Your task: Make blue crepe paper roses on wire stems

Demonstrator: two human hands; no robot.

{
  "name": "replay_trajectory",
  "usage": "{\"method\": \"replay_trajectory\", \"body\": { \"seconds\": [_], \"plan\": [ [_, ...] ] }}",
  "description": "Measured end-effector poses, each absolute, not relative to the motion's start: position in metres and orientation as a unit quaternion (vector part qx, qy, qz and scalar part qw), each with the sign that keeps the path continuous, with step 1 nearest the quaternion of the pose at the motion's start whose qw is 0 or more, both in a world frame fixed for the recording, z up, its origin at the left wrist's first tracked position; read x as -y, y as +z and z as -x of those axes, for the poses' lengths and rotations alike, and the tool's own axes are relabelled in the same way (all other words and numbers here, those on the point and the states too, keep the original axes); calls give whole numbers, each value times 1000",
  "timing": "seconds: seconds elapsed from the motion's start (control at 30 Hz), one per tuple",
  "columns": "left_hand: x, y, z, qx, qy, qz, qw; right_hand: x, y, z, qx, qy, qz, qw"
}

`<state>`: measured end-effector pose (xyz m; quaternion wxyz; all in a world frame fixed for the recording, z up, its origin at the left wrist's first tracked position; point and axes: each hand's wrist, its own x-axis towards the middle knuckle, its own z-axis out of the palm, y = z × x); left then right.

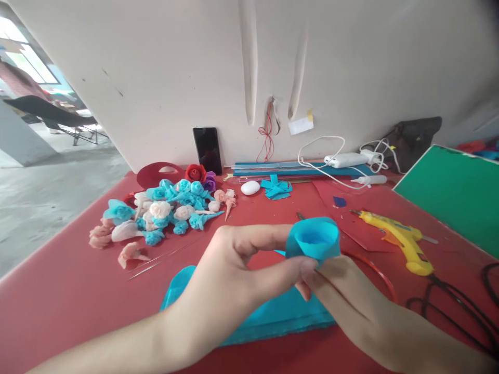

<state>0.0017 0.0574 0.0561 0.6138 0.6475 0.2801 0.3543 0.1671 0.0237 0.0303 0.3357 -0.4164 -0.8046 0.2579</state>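
A strip of blue crepe paper (317, 240), rolled into a cup-like flower shape, is held upright over the table. My left hand (249, 270) pinches its near left side between thumb and forefinger. Under the roll, my right hand (346, 285) is closed at its base; those fingertips are mostly hidden behind the paper and the left thumb. Below both hands lies a stack of blue crepe paper (280, 317) on the red table (97, 311).
Several blue, white and pink paper roses (167, 208) are heaped at the left. A yellow glue gun (397, 239) with a black cord lies right, near a green board (456, 197). A phone (207, 149) leans on the wall; a white power strip (346, 160) sits at the back.
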Motion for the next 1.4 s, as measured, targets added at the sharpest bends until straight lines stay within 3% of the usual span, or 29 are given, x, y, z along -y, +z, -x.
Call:
{"method": "replay_trajectory", "body": {
  "seconds": [0.37, 0.6, 0.9, 1.1, 1.4],
  "plan": [
    [-59, 54, -1, -317, 341, -664, 586, -20, 33, -166, 718, 383, 449, 369],
    [-59, 50, 1, -307, 358, -691, 548, -18, 12, -174, 663, 398, 499, 391],
    [-56, 48, 1, -304, 384, -715, 499, -20, 19, -167, 707, 365, 472, 380],
    [-55, 43, 4, -305, 388, -725, 481, -23, 27, -163, 739, 311, 422, 423],
    [-46, 36, 14, -332, 395, -728, 451, -18, 22, -168, 756, 229, 465, 400]
  ]
}}
